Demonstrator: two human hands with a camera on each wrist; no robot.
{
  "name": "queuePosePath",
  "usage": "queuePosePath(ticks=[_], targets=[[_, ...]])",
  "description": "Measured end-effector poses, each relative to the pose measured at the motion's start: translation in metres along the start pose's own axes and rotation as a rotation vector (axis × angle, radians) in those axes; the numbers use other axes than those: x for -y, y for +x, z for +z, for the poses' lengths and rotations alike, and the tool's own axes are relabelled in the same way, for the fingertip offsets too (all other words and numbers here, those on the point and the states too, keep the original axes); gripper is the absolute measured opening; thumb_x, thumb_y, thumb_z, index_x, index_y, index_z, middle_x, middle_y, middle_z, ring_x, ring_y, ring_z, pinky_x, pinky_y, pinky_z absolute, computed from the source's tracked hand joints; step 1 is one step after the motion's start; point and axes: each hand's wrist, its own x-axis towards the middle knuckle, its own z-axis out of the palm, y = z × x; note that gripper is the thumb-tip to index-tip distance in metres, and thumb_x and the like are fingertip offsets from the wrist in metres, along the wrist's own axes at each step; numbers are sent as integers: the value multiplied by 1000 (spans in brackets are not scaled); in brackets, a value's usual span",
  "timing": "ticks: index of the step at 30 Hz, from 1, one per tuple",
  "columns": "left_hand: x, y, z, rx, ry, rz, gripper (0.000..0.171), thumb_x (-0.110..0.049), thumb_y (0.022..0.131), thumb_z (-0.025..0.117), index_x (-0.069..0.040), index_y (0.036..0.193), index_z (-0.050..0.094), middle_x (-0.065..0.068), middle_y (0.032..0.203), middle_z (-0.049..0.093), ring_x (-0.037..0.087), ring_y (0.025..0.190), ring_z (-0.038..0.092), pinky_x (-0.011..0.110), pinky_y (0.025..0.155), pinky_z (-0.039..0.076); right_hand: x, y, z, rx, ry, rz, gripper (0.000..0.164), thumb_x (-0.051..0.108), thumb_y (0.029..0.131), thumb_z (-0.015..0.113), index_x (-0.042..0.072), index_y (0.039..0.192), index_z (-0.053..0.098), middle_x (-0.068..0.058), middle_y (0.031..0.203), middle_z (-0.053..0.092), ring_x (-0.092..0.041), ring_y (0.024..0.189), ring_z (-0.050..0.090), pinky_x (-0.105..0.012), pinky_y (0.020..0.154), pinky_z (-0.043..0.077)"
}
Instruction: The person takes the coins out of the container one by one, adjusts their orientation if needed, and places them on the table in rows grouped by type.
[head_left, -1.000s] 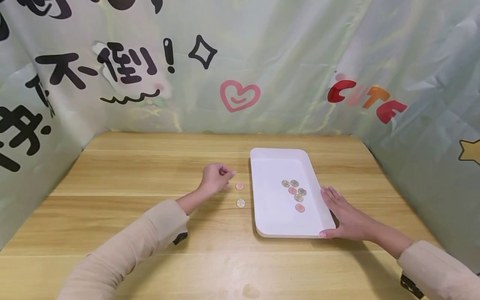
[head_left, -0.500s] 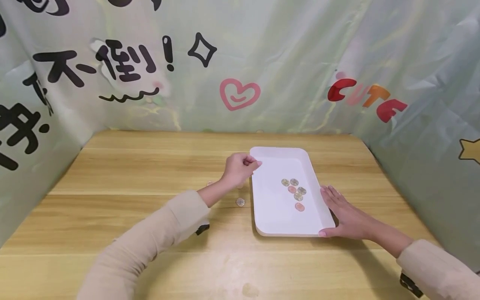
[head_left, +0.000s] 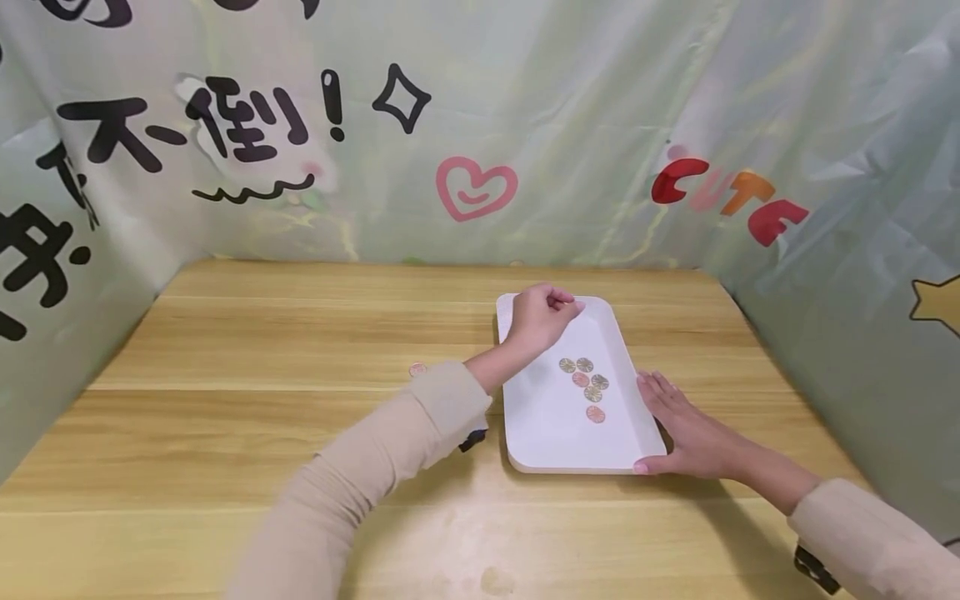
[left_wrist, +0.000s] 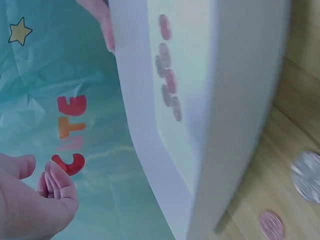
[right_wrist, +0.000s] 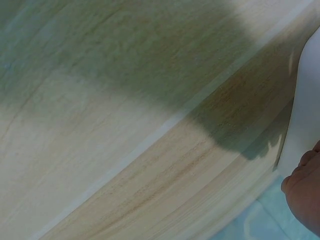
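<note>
Above the far part of a white tray [head_left: 536,437], my left hand [head_left: 542,317] is raised with thumb and fingers drawn together, pinching a small coin that the fingers mostly hide. In the left wrist view its curled fingers [left_wrist: 59,187] appear beyond the tray wall. My right hand [head_left: 693,437] rests against the tray's right side, fingers straight along the rim and thumb at the near corner. Several coins [head_left: 592,393], silvery and copper-coloured, lie inside the tray, grouped right of its middle.
A copper coin [head_left: 417,368] lies on the wooden table [head_left: 262,333] left of the tray. The left wrist view also shows a silvery coin [left_wrist: 306,176] beside the tray; my left sleeve [head_left: 405,450] hides it from the head view. A printed curtain [head_left: 585,125] stands behind.
My left hand has moved rightward from beside the loose coins to over the tray, its fingers staying pinched. The right hand has kept its place at the tray's edge.
</note>
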Motion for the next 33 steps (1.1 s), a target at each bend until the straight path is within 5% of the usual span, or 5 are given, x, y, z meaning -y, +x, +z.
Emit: queuePosePath(ticks=[9,21,30,32,33], targets=[[10,20,31,-37,-26,-71,17,-17,85,68,0,90,67,8,79,64,6,65,48,11,56,38,-1,1,0,-4,7,-16,115,54,70,72,-9,144,11,-34,148,15,-44,140,8,0,96,-13],[12,33,46,-96,-37,-138,16,-16,82,70,0,85,70,12,84,69,14,70,58,13,58,41,-2,0,0,-5,24,-18,115,53,71,72,-8,145,9,-33,149,14,-42,141,6,-1,97,-13],[21,30,54,54,161,-283,13,-16,80,73,-3,84,70,8,85,69,11,67,54,15,60,42,-1,-1,0,-10,45,-17,114,51,71,73,-8,145,9,-34,149,14,-44,140,6,-2,98,-13],[28,31,55,103,240,-318,16,-17,78,74,-4,86,71,8,89,69,15,74,59,19,68,47,0,-1,0,-10,41,-15,114,51,71,73,-8,145,9,-34,149,14,-44,140,6,-2,98,-13],[47,41,64,113,275,-304,16,-19,76,76,-6,83,71,6,86,69,16,75,59,21,69,48,0,-1,0,-9,40,-15,114,51,71,73,-8,145,9,-34,149,14,-44,140,7,-2,98,-13]])
